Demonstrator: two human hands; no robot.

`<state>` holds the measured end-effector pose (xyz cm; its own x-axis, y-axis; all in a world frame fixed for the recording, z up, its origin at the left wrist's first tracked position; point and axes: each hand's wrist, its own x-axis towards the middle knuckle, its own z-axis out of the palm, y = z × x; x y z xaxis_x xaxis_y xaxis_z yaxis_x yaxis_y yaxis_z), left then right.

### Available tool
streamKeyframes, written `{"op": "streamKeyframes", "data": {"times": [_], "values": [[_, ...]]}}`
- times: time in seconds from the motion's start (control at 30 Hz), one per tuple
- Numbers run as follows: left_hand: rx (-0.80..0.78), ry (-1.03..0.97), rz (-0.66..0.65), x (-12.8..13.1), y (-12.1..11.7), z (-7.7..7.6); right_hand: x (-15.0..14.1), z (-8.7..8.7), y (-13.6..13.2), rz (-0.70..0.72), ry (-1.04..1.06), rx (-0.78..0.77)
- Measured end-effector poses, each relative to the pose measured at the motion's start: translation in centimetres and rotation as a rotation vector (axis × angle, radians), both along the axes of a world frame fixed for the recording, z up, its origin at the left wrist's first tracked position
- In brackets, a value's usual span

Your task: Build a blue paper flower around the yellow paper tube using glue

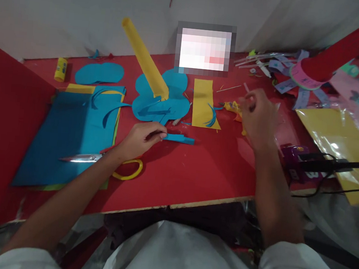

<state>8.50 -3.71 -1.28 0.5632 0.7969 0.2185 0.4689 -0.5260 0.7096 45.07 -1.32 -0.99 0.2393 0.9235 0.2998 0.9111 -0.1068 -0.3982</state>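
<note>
My left hand (145, 139) pinches one end of a narrow blue paper strip (183, 139) just above the red tabletop. On the right, the fingers of my right hand (259, 119) are closed around a short pale glue stick (246, 88), only its tip showing. Beside those fingers lies a yellow glue gun (231, 106), its nozzle toward the left; my hand partly covers it. Behind my left hand is a blue flower-shaped paper (177, 104) with a tilted yellow paper tube (145, 59) standing on it. Scissors (131, 170) with yellow and red handles lie under my left wrist.
Blue and yellow sheets (72, 128) are stacked at left, near a yellow glue tube (60, 69) and a rounded blue cutout (99, 74). A yellow paper piece (203, 98) holds blue scraps. Black cables (338, 166) cross a purple box (297, 162) at right.
</note>
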Motion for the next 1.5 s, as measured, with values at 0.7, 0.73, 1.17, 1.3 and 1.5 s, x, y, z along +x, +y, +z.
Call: {"op": "streamKeyframes", "data": {"times": [0.7,0.73,1.17,1.3,1.5], "values": [[-0.126,-0.194,0.023,-0.2,-0.1,-0.6,2.6,-1.4,1.0,0.063,0.233,0.009],[-0.126,-0.195,0.023,-0.2,-0.1,-0.6,2.5,-1.6,1.1,0.066,0.317,0.068],[-0.096,-0.19,0.037,-0.1,-0.1,-0.6,1.8,-2.1,2.4,0.176,0.668,0.49],[-0.11,-0.203,0.034,-0.1,-0.1,-0.7,-0.2,-1.3,1.3,0.246,0.681,0.412],[-0.141,-0.197,0.034,-0.2,-0.1,-0.6,-2.2,0.1,-0.8,0.353,0.559,0.016]]}}
